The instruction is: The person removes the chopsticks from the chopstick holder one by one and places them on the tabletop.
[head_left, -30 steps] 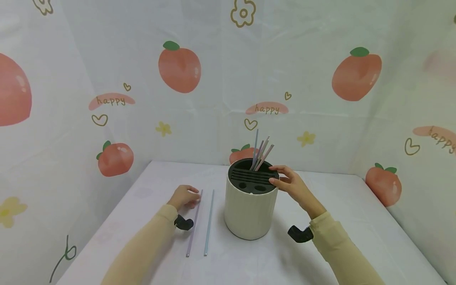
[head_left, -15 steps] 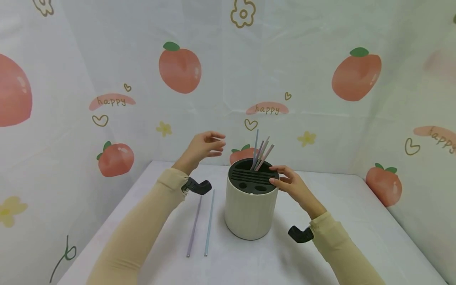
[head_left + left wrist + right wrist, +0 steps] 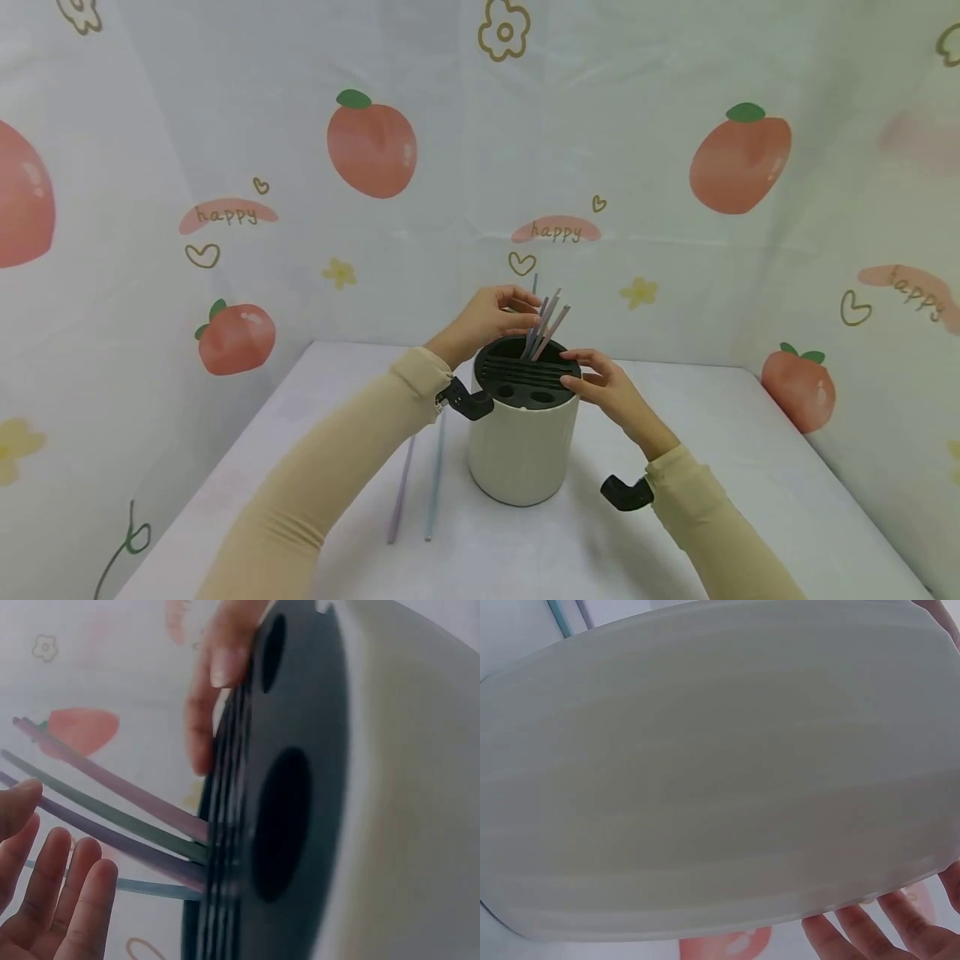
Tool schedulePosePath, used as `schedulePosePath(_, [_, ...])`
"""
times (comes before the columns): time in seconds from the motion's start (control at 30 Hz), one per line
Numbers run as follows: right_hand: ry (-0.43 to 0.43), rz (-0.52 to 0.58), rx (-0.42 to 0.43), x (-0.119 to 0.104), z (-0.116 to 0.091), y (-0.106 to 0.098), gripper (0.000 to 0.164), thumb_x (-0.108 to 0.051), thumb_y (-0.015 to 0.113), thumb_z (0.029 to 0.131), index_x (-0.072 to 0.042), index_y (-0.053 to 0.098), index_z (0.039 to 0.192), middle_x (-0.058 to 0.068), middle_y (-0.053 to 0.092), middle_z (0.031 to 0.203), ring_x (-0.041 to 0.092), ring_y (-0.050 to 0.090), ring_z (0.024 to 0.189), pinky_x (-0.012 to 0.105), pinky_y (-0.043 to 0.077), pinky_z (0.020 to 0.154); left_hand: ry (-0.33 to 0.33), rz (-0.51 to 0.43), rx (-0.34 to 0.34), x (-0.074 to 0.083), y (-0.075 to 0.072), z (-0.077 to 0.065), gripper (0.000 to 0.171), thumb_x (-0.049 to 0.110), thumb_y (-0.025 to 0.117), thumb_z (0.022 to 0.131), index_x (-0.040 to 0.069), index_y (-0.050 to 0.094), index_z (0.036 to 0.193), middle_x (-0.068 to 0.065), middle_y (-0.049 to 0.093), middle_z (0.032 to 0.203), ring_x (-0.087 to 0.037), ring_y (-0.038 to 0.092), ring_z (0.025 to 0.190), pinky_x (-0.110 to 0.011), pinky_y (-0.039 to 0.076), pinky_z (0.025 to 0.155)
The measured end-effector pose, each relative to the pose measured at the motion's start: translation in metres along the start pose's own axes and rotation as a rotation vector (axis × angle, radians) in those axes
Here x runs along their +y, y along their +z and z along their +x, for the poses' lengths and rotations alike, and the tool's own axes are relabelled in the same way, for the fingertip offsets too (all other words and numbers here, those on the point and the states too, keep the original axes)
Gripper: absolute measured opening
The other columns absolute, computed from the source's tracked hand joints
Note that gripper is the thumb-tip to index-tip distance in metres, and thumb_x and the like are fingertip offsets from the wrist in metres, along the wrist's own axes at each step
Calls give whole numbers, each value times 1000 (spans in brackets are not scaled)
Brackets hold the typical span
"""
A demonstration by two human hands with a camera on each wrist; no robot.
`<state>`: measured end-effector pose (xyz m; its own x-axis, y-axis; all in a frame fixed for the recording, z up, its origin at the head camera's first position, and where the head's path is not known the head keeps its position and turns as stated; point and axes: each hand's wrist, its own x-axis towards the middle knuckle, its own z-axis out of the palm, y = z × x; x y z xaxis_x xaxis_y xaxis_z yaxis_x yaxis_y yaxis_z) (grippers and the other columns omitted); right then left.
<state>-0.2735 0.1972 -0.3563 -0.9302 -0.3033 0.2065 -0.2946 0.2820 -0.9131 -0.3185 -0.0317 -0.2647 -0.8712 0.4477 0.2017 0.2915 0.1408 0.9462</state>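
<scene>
A cream cylindrical utensil holder stands upright, its black insert having slots and round holes. Several thin pastel sticks lean out of its rear opening. My left hand is beside their upper ends, fingers spread; in the left wrist view its thumb overlaps the purple stick, while pink, green and blue sticks show nearby. My right hand rests on the holder's right rim, thumb and fingers apart. In the right wrist view, its fingers lie along the holder's edge.
On the white table, a purple stick and a light-blue stick lie side by side left of the holder, their far ends behind my left sleeve. A fruit-printed curtain hangs behind the table and at both sides.
My left hand has risen from beside the purple stick on the table and moved right to the sticks in the holder. My right hand stays at the rim.
</scene>
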Motion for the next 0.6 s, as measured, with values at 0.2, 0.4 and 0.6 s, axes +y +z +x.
schedulePosePath(0.2, [-5,-9,-3,0,0,1,45,-21,61,95,-7,48,137,22,40,145,41,52,123,53,49,98,-26,19,-19,-9,3,4,25,2,68,88,-3,63,112,-11,64,104,-17,64,93,-31,57,88])
schedulePosePath(0.4, [-8,-7,-5,1,0,0,45,-21,61,95,-7,48,136,22,40,144,40,53,122,53,48,99,-41,41,-23,-9,4,2,20,-1,69,87,-3,63,105,-7,62,97,-15,63,88,-31,57,88])
schedulePosePath(0.6, [-6,-11,-2,1,0,0,46,-21,61,95,-8,48,137,22,40,145,40,52,123,53,48,99,11,28,5,-4,-2,2,21,-1,69,87,-7,62,106,-7,62,95,-22,67,91,-32,58,86])
